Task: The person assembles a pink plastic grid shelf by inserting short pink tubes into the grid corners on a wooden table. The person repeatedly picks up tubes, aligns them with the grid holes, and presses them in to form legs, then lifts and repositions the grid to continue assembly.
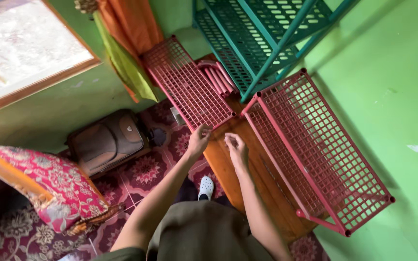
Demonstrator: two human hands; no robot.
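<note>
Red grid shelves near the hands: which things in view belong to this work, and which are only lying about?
In use: left hand at flat red grid shelf; right hand; red shelf frame; red tubes; wooden bench.
Lying about: green rack; brown suitcase; orange curtain; patterned cushion.

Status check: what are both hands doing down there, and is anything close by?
Left hand touching the loose red grid shelf panel at its near edge. Right hand curled over the wooden bench, grasp unclear. Assembled red rack close on the right.
</note>
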